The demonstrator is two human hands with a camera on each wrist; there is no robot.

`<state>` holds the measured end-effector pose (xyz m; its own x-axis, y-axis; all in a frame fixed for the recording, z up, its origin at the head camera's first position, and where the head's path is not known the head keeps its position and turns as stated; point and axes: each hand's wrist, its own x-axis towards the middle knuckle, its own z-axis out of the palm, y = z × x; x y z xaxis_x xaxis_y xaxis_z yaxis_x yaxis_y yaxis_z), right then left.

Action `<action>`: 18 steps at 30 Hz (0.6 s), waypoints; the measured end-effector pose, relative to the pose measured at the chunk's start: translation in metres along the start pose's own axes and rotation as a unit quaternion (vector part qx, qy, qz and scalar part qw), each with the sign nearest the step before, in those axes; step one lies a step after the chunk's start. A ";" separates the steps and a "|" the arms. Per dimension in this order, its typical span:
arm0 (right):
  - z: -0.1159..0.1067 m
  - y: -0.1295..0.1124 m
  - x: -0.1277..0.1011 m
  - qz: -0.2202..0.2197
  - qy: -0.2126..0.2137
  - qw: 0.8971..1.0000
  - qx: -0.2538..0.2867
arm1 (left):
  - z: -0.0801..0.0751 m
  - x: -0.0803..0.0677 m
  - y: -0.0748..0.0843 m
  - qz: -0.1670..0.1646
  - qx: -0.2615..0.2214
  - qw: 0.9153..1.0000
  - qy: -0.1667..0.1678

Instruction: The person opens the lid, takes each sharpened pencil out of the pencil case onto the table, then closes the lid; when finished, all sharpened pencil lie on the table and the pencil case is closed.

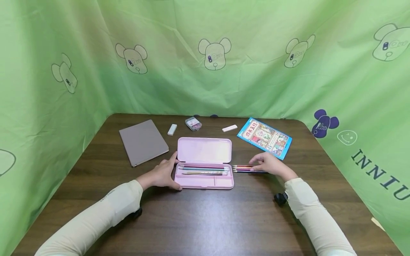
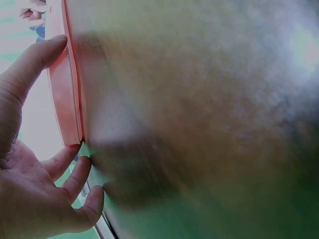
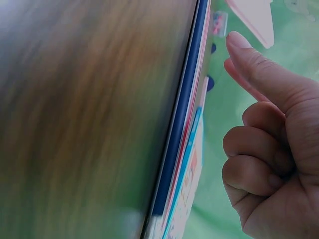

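An open pink pencil case [image 1: 205, 151] lies mid-table with several pencils [image 1: 205, 170] in its tray. My left hand [image 1: 164, 173] grips the case's left end, thumb behind and fingers at the front corner. The left wrist view shows that thumb and those fingers touching the pink edge [image 2: 65, 99]. A bunch of coloured pencils [image 1: 244, 168] lies on the table just right of the case. My right hand [image 1: 268, 164] rests over their right ends. In the right wrist view the right hand [image 3: 264, 124] has its forefinger straight and the other fingers curled, beside the pencils [image 3: 182, 124].
Behind the case lie a grey tablet cover [image 1: 143, 142], a white eraser [image 1: 172, 129], a small clear box [image 1: 193, 123], a second white eraser [image 1: 229, 128] and a blue picture booklet [image 1: 264, 138]. Green cloth walls close in the dark wooden table [image 1: 205, 220] on three sides.
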<state>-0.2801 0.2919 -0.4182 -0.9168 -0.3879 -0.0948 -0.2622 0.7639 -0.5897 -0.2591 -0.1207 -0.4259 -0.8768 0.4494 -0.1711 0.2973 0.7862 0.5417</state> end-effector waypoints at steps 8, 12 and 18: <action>0.008 -0.011 0.013 -0.030 -0.013 0.999 -0.005 | 0.004 0.000 -0.003 0.000 -0.004 1.000 -0.001; 0.011 -0.019 0.019 -0.042 -0.019 0.999 -0.007 | 0.003 0.000 -0.003 -0.002 -0.004 1.000 -0.002; 0.016 -0.030 0.028 -0.060 -0.036 0.998 -0.002 | 0.002 0.000 -0.002 -0.003 -0.002 1.000 -0.004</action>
<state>-0.2936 0.2501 -0.4160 -0.8543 -0.5134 -0.0811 -0.3709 0.7113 -0.5970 -0.2596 -0.1216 -0.4286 -0.8751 0.4485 -0.1817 0.2907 0.7874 0.5437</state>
